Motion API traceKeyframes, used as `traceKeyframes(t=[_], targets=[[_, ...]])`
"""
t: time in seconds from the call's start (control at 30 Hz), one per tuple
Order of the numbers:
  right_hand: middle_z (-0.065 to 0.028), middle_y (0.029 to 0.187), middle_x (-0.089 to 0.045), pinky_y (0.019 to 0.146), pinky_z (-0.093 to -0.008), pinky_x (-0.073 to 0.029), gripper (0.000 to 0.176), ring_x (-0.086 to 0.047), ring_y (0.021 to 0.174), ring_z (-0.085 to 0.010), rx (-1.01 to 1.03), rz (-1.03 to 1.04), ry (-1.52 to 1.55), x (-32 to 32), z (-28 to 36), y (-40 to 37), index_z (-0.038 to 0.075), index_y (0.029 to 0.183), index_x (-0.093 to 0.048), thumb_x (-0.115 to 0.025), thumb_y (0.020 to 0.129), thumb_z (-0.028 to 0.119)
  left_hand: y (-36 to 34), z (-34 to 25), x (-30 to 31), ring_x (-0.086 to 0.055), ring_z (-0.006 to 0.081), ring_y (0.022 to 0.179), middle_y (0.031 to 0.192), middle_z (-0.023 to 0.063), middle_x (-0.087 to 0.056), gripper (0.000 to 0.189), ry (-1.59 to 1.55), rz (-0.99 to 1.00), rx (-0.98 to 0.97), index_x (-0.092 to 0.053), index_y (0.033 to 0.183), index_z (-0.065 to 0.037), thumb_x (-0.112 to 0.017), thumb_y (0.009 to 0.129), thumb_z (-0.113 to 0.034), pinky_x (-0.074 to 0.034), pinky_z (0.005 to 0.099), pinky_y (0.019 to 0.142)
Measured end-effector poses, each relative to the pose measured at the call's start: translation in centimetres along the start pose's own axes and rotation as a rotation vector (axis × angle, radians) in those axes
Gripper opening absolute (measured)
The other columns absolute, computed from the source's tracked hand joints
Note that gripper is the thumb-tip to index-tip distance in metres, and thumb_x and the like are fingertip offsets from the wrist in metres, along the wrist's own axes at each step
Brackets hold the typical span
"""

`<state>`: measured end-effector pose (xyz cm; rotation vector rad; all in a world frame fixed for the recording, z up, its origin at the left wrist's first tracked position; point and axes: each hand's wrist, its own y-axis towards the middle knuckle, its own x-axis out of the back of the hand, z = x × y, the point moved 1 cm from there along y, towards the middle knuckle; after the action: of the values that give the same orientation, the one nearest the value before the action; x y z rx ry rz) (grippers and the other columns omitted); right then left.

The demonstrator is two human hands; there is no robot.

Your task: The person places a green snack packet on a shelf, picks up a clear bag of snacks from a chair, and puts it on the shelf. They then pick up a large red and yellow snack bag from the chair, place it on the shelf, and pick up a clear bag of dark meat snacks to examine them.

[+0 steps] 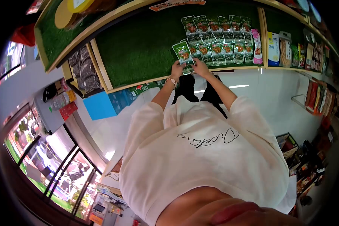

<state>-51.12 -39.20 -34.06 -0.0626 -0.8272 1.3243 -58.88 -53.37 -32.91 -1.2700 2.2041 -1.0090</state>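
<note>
A green snack packet with a picture of reddish food on its front is between my two hands, at the front edge of the green shelf. My left hand, with a band on its wrist, is closed on the packet's lower left side. On the lower right side, my right hand grips the same packet with its fingers closed. Just beyond and to the right, matching green packets lie in two overlapping rows. A pink packet lies at the right end of these rows.
The shelf's green mat has a raised wooden rim. A wooden divider separates it from other bagged goods at right. Dark packs fill a bin at left, and a blue box stands below.
</note>
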Motion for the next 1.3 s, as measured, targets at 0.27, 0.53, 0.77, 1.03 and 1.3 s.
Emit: traceKeyframes(t=[0.27,0.53,0.77,1.03,1.3], targets=[[-0.0155,0.099,-0.061,0.079,-0.0402,-0.044,0.048,-0.056,0.092,-0.0338,-0.154,0.182,-0.049,1.8,0.0,-2.4,0.010,0.125,-0.040,-0.051,0.081,0.025,7.0,2.1,1.1,-0.060,0.0266,0.084,0.102,0.0205,-0.058,0.051,0.643,-0.104,-0.008,-0.045,0.119,0.005,-0.063,0.079,-0.021,-0.047,0.0372,0.071],[-0.0156,0.087,-0.063,0.074,-0.0360,-0.047,0.031,-0.060,0.083,-0.0292,-0.395,-0.104,-0.059,-0.2,-14.1,-12.0,0.004,0.103,-0.055,-0.055,0.078,0.023,5.7,0.1,1.0,-0.059,0.0337,0.086,0.097,0.0210,-0.059,0.050,1.047,0.013,-0.049,-0.050,0.108,0.002,-0.058,0.080,-0.038,-0.047,0.0429,0.074],[-0.0085,0.078,-0.063,0.066,-0.0286,-0.046,0.025,-0.060,0.071,-0.0174,-0.566,-0.280,0.270,3.4,-19.6,-21.6,0.004,0.098,-0.058,-0.055,0.079,0.021,4.0,0.7,0.3,-0.059,0.0365,0.087,0.091,0.0219,-0.062,0.053,1.403,-0.118,-0.091,-0.063,0.091,-0.004,-0.041,0.083,-0.051,-0.046,0.0457,0.073],[-0.0104,0.077,-0.064,0.054,-0.0307,-0.047,0.031,-0.059,0.063,-0.0177,-0.683,-0.632,0.508,2.5,-28.0,-33.5,0.005,0.101,-0.059,-0.053,0.079,0.027,1.3,6.1,-6.5,-0.058,0.0394,0.081,0.080,0.0227,-0.061,0.048,1.138,0.246,-0.223,-0.064,0.080,-0.002,-0.039,0.084,-0.043,-0.044,0.0434,0.074],[-0.0131,0.084,-0.064,0.060,-0.0327,-0.050,0.031,-0.062,0.066,-0.0232,-0.943,-0.784,0.879,-1.5,-31.6,-42.8,0.005,0.096,-0.061,-0.056,0.075,0.027,-2.5,7.5,-27.2,-0.059,0.0237,0.062,0.070,0.0147,-0.061,0.044,1.333,0.809,-0.671,-0.063,0.075,0.000,-0.041,0.088,-0.037,-0.045,0.0348,0.058]])
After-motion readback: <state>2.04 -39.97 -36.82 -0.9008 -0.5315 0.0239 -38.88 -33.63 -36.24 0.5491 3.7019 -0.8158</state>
